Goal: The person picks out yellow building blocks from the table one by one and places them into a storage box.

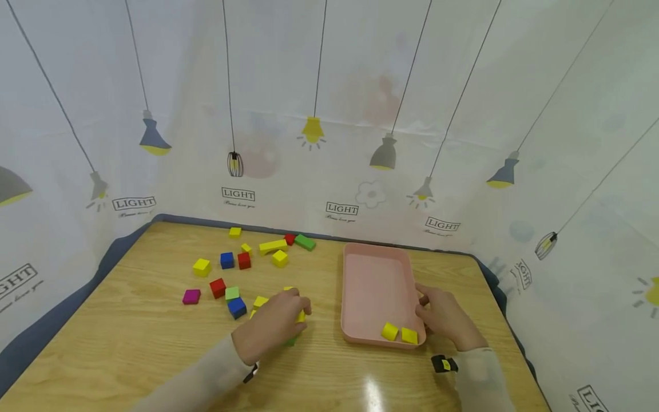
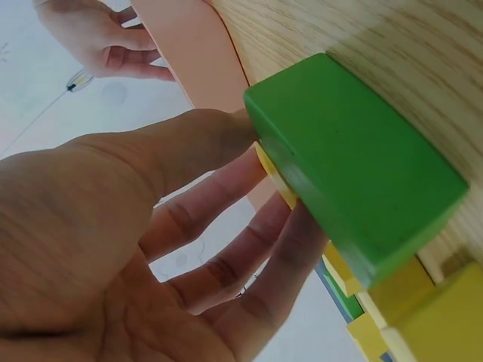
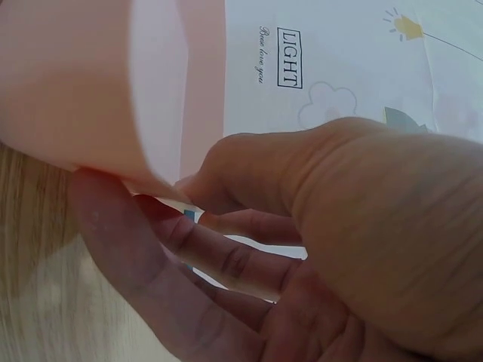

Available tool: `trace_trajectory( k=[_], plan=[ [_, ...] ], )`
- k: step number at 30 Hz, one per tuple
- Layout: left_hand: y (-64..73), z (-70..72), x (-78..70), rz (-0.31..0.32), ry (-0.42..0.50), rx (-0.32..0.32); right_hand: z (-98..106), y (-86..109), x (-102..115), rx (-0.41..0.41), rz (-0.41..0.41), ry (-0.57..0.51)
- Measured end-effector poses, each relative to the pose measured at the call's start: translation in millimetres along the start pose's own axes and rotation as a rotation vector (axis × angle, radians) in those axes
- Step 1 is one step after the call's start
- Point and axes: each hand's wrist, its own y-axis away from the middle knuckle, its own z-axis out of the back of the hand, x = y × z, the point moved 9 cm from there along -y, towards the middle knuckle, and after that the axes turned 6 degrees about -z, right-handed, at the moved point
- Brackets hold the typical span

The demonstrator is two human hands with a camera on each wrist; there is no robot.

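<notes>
My left hand (image 1: 273, 323) reaches down among the blocks left of the tray. In the left wrist view its thumb and fingers close about a yellow block (image 2: 276, 175), mostly hidden behind a green block (image 2: 355, 166). My right hand (image 1: 448, 315) grips the right side wall of the pink tray (image 1: 378, 286), thumb at the rim and fingers beneath in the right wrist view. Inside the tray's near end lie two yellow blocks: one yellow block (image 1: 389, 331) to the left, another yellow block (image 1: 409, 336) by the corner.
Loose blocks are spread over the wooden table's left half, including a blue block (image 1: 237, 308), a red block (image 1: 218, 288), a magenta block (image 1: 191, 296) and a long yellow block (image 1: 273, 246). A green block (image 1: 305, 242) lies near the back edge. A lamp-printed curtain (image 1: 288, 189) surrounds the table.
</notes>
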Motion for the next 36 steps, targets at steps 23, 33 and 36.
trace_trajectory(
  k=[23, 33, 36],
  plan=[
    [-14.4, 13.7, -34.0, -0.068, -0.028, -0.058, -1.9, -0.2, 2.2, 0.007, 0.003, -0.043],
    [-27.6, 19.3, -69.1, -0.143, -0.044, -0.104, -0.6, 1.1, 1.2, -0.009, 0.035, -0.036],
    [-31.9, 18.0, -81.5, -0.155, -0.050, -0.102, -0.6, 1.5, 1.2, -0.006, 0.028, -0.033]
  ],
)
